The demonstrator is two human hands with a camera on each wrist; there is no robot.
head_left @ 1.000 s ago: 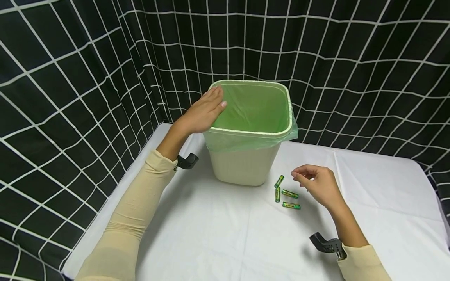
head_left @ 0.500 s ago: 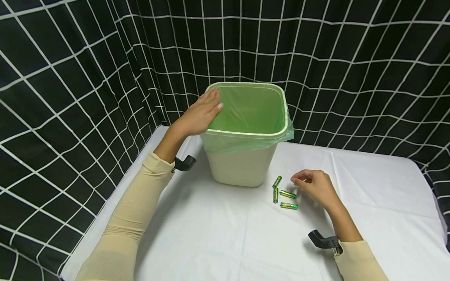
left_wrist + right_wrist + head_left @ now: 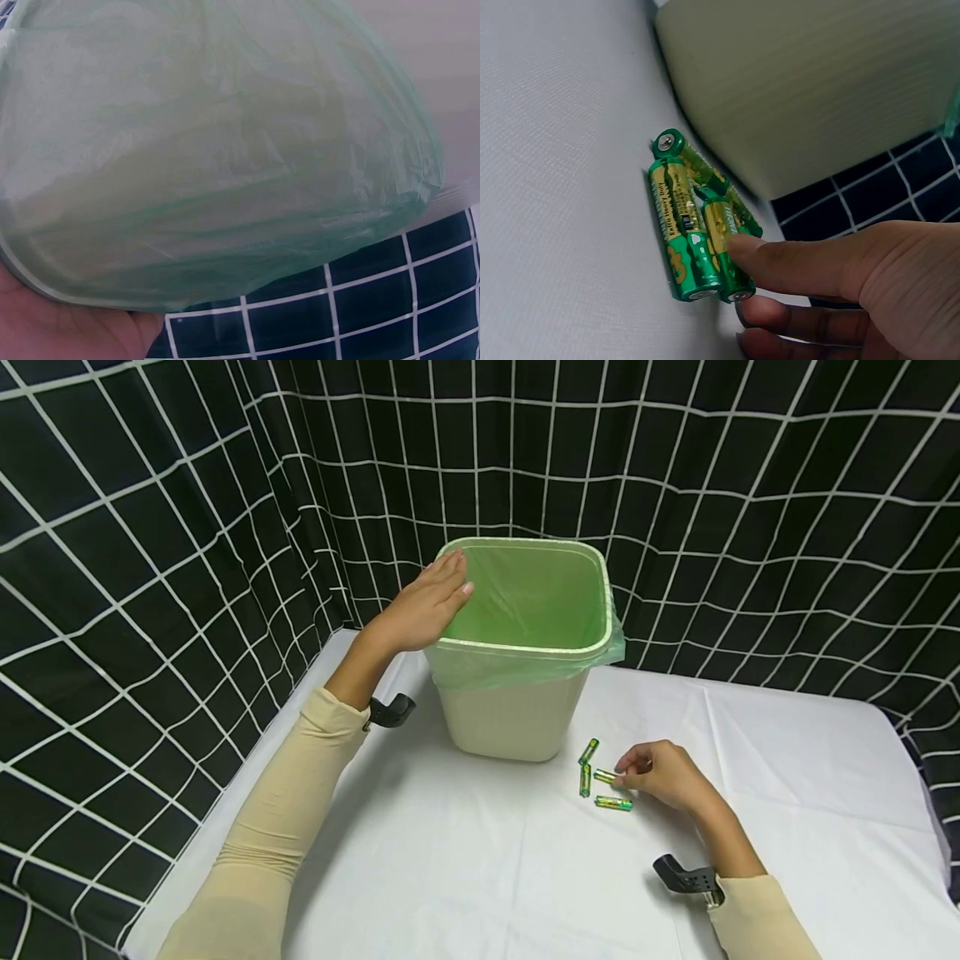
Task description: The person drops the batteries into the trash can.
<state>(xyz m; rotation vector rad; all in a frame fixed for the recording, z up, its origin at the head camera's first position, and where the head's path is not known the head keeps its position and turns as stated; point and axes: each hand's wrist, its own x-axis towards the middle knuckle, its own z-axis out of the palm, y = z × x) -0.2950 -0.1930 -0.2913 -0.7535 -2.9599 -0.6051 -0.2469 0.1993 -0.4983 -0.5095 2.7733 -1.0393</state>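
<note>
A pale waste bin stands upright on the white table, with a thin green liner bag folded over its rim. My left hand rests on the bin's left rim, its fingers extended. Right of the bin's base, my right hand pinches one green and gold battery between thumb and fingers, still low at the table. Beside it lie a front battery, an upright-pointing battery and a slanted battery. The right wrist view shows the thumb on the pinched battery.
A white cloth covers the table. Black curtains with a white grid hang behind and to the left, close to the bin's back. Each wrist wears a black camera mount.
My right hand has moved down and slightly left onto a battery, and its thumb and fingers have closed on it. The left hand stays on the rim. The head view has shifted slightly.
</note>
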